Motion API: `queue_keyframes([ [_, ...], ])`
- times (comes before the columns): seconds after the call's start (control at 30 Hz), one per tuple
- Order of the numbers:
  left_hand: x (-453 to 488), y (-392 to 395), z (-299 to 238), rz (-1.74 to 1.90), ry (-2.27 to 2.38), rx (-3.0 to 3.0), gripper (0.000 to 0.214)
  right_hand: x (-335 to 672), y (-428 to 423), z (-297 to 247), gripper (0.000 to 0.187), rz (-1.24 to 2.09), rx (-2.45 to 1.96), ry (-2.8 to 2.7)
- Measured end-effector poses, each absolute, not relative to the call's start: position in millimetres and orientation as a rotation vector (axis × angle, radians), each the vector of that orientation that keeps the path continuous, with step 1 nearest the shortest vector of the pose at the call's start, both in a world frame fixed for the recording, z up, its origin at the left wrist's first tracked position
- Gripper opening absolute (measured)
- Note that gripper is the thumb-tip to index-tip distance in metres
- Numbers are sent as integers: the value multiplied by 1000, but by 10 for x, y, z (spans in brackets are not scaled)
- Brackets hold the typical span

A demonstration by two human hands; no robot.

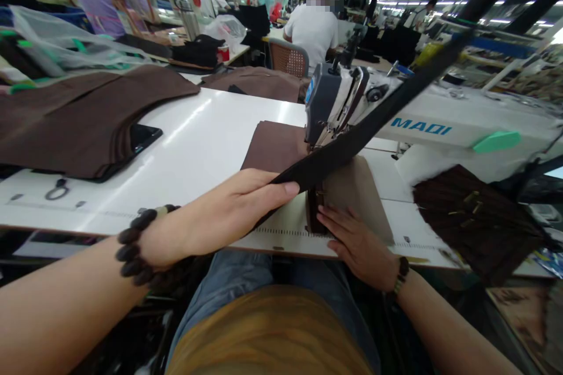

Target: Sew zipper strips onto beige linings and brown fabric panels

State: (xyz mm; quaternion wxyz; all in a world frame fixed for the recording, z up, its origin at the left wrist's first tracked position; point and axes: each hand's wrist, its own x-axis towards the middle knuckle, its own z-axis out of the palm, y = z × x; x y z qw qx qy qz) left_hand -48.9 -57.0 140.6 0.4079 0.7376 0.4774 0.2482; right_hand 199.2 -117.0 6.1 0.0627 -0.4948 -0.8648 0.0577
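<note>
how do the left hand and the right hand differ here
The left hand holds a long black strap, while the right hand rests spread on a beige fabric panel. The left hand wears a chunky dark bead bracelet, the right hand a narrow beaded bracelet. Both are bare, above a white sewing table.

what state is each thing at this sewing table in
white MAQI industrial sewing machine, head over the fabric
square brown fabric panel, flat under the machine head
long black fabric strap, running diagonally up-right
left hand, gripping the strap
right hand, flat on a beige fabric panel
dark brown fabric pile, heaped at right
</note>
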Motion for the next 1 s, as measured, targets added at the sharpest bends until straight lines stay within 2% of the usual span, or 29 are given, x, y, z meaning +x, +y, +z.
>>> queue_keyframes([
  [0.2,-431,-562,1423,527,1020,1952,37,1975,-1163,81,45,164,-1504,-2633],
  [0.87,-405,-528,1408,490,894,2041,40,2108,-1083,168,45,168,-1452,-2784],
  [1.0,-403,-560,1399,411,748,2087,34,2063,-1141,166,45,164,-1467,-2726],
])
